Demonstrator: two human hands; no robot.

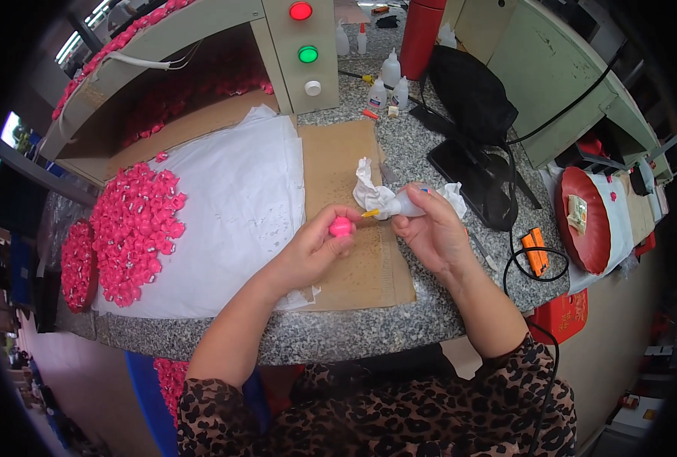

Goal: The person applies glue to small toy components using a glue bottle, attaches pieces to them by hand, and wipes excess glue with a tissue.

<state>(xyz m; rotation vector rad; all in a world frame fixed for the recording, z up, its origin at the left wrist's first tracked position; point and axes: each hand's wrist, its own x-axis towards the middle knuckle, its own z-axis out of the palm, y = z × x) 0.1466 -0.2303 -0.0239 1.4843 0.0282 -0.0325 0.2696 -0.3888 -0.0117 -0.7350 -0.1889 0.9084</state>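
Between the thumb and fingers of my left hand [313,247] is a small round pink plastic piece [340,227]. My right hand [439,236] grips a small translucent squeeze bottle [408,204], tipped on its side. Its yellow nozzle [370,213] points left, close to the pink piece; I cannot tell whether they touch. Both hands are above a brown cardboard sheet [342,167]. Crumpled white tissue [369,186] lies just beyond the bottle. A big heap of similar pink pieces [137,232] rests on white paper [232,198] at the left.
A machine with red and green lights [308,53] stands at the back left. Small white bottles [390,70], a red flask [422,38], a black bag [472,95] and a phone [460,171] sit behind. An orange lighter-like item [535,251], a black cable and a red tray [591,255] are at right.
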